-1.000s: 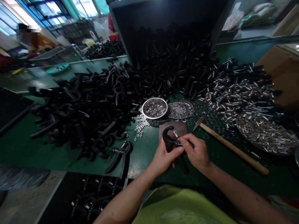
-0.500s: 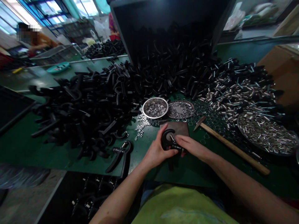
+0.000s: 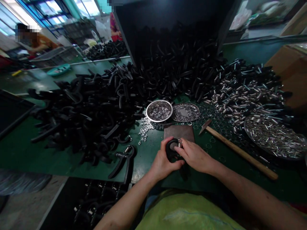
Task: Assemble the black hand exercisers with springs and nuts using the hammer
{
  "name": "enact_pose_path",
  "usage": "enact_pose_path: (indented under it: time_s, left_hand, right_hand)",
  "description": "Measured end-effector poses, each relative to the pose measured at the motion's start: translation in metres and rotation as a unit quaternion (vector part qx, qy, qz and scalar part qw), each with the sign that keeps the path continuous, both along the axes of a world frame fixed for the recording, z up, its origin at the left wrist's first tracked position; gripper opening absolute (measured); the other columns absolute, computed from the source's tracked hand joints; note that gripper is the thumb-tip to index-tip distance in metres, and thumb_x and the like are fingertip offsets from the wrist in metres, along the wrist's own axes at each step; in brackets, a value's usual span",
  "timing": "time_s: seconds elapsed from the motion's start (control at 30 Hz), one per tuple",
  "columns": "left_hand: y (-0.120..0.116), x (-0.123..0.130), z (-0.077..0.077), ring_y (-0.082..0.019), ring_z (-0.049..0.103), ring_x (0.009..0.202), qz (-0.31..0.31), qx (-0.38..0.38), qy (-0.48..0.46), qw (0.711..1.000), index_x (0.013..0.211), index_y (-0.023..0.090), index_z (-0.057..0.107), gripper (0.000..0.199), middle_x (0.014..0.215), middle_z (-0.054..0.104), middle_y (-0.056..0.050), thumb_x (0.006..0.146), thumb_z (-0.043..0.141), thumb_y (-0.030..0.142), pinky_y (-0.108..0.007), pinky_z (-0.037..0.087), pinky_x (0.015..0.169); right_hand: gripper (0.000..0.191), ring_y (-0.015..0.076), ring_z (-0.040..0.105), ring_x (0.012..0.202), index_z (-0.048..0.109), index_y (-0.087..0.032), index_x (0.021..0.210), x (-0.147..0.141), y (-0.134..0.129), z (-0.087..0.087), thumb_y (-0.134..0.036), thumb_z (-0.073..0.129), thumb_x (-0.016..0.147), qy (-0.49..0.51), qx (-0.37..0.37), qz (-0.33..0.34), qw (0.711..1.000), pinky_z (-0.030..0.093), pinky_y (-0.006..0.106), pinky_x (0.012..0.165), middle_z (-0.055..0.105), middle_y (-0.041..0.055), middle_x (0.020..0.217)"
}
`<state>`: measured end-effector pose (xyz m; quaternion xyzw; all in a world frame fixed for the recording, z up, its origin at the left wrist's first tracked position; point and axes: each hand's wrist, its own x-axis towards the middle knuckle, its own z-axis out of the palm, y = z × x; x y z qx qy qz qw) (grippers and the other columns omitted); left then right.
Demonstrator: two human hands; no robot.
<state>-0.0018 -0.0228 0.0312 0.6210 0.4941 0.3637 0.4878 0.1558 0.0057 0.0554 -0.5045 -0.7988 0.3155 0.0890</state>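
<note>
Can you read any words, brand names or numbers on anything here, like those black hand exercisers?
Nothing is readable: any marking on the black hand exerciser between the left hand and right hand, or on another exerciser on the green workbench, is too small or blurred.

Left hand (image 3: 163, 157) now closed around black hand-grip handle (image 3: 170, 150), no longer spread across its curved head. Handle lower than a second ago, its curved head now at near edge of dark square plate (image 3: 178, 132), most of plate uncovered. Long arm of handle mostly hidden under hands, no longer reaching out below them. Right hand (image 3: 195, 156) drawn in close beside left, fingertips at steel sleeve (image 3: 179, 144), sleeve now mostly covered. Co-worker's forearm (image 3: 42, 47) further out across far bench.
</note>
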Motion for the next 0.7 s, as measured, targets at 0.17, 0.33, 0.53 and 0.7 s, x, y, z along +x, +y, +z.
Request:
enact_pose_path:
  time_s: [0.17, 0.33, 0.53, 0.7]
  left_hand:
    - [0.006, 0.008, -0.011, -0.017, 0.064, 0.087, -0.034, -0.005, 0.025, 0.999, 0.130, 0.023, 0.029, 0.080, 0.107, 0.061, -0.004, 0.063, 0.073, 0.020, -0.028, 0.051, 0.076]
    - [0.044, -0.002, -0.022, -0.021, 0.062, 0.096, -0.060, 0.077, 0.141, 0.985, 0.130, 0.023, 0.040, 0.062, 0.110, 0.063, -0.007, 0.076, 0.067, 0.034, -0.033, 0.050, 0.082]
    - [0.149, -0.047, -0.006, -0.021, 0.058, 0.103, 0.055, 0.144, 0.467, 0.870, 0.108, 0.015, 0.063, 0.028, 0.107, 0.064, -0.012, 0.087, 0.043, 0.013, -0.034, 0.045, 0.091]
    - [0.208, -0.047, -0.001, -0.028, 0.061, 0.098, 0.032, 0.062, 0.545, 0.836, 0.093, 0.007, 0.069, 0.021, 0.096, 0.067, -0.020, 0.079, 0.053, 0.010, -0.036, 0.047, 0.087]
  right_hand:
    - [0.028, 0.0231, 0.063, 0.087, 0.053, -0.011, 0.101, 0.000, 0.007, -0.007, -0.028, 0.035, 0.091, -0.071, -0.007, -0.037, 0.997, 0.040, 0.030, 0.071, 0.066, 0.0142, 0.095]
    - [0.039, 0.0253, 0.064, 0.087, 0.063, -0.015, 0.093, 0.018, 0.045, -0.005, -0.045, 0.036, 0.091, -0.173, -0.011, 0.046, 0.984, 0.041, 0.031, 0.071, 0.069, 0.0126, 0.095]
    - [0.027, 0.0222, 0.055, 0.099, 0.068, -0.019, 0.093, -0.012, 0.123, 0.004, -0.029, 0.043, 0.091, -0.171, 0.158, 0.033, 0.972, 0.039, 0.031, 0.081, 0.066, 0.0094, 0.100]
    - [0.021, 0.0298, 0.047, 0.109, 0.071, -0.011, 0.086, -0.067, 0.175, -0.012, -0.022, 0.052, 0.084, -0.196, 0.177, 0.021, 0.964, 0.037, 0.039, 0.088, 0.066, 0.0178, 0.099]
